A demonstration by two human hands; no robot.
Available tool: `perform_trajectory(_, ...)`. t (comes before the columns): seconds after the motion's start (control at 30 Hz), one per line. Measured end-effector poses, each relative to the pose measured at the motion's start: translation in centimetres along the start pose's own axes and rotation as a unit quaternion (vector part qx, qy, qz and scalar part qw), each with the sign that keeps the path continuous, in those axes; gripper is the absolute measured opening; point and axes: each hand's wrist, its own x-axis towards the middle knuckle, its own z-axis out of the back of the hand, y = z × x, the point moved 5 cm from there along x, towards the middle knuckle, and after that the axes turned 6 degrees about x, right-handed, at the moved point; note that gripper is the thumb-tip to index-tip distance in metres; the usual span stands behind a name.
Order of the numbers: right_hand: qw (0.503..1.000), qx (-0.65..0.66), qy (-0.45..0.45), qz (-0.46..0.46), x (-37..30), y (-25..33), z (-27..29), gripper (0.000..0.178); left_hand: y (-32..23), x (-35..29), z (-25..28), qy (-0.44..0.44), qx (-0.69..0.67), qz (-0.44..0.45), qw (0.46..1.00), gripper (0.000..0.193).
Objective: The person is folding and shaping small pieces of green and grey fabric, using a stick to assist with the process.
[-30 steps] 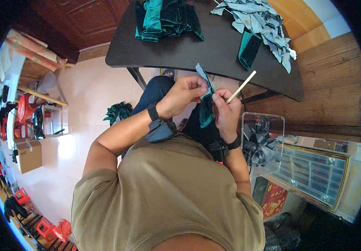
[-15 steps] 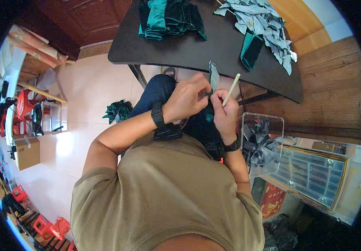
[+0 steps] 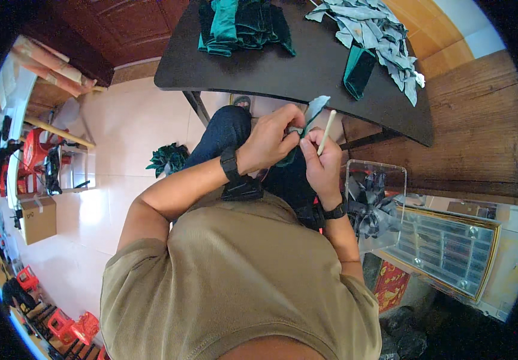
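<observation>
Over my lap, my left hand (image 3: 271, 137) is closed, its thumb and fingertips pinching a strip of green velvet fabric (image 3: 315, 110) with a pale grey back. The strip's upper end stands up beyond the fingers, and a darker part hangs below them. My right hand (image 3: 324, 162) is also closed, its thumb and finger on the same strip, touching close to the left fingertips. A thin pale stick (image 3: 329, 127) juts upward out of the right hand. Just where the fingertips meet on the cloth is partly hidden.
Ahead stands a dark table (image 3: 241, 75) bearing folded green velvet (image 3: 247, 30), a heap of grey-backed strips (image 3: 373, 30) and a green velvet piece (image 3: 359, 72). A clear plastic bin (image 3: 376, 207) is at my right. A green fabric bundle (image 3: 169, 159) lies on the floor at left.
The strip's upper end has swung from upright to leaning right. My left hand has shifted slightly, and the stick has tilted to a steeper angle. Both hands stay on the cloth.
</observation>
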Motion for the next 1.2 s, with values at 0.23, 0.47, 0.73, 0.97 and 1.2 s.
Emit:
perform_trajectory(0.23, 0.997, -0.025, -0.047, 0.059, -0.4, 0.4, -0.5, 0.008, 1.0, 0.0, 0.4, -0.006, 0.052, 0.001, 0.999, 0.024)
perform_trajectory(0.47, 0.994, 0.062, -0.082, -0.025, 0.8, -1.0, -0.6, 0.006, 0.2, -0.3, 0.7, -0.081, 0.031, 0.014, 0.996, 0.019)
perform_trajectory(0.73, 0.973, -0.123, -0.106, 0.167, 0.8, 0.2, -0.9, 0.006, 0.1, -0.6, 1.3, -0.128, 0.045, -0.051, 0.989, 0.017)
perform_trajectory(0.97, 0.958, -0.186, -0.116, 0.186, 0.1, 0.8, -1.0, 0.011, 0.5, -0.7, 1.1, -0.151, 0.001, -0.009, 0.988, 0.017)
perform_trajectory(1.2, 0.935, -0.216, -0.082, 0.270, -0.6, 2.1, -1.5, 0.014, 1.1, -0.2, 1.1, -0.116, 0.073, 0.000, 0.991, 0.018)
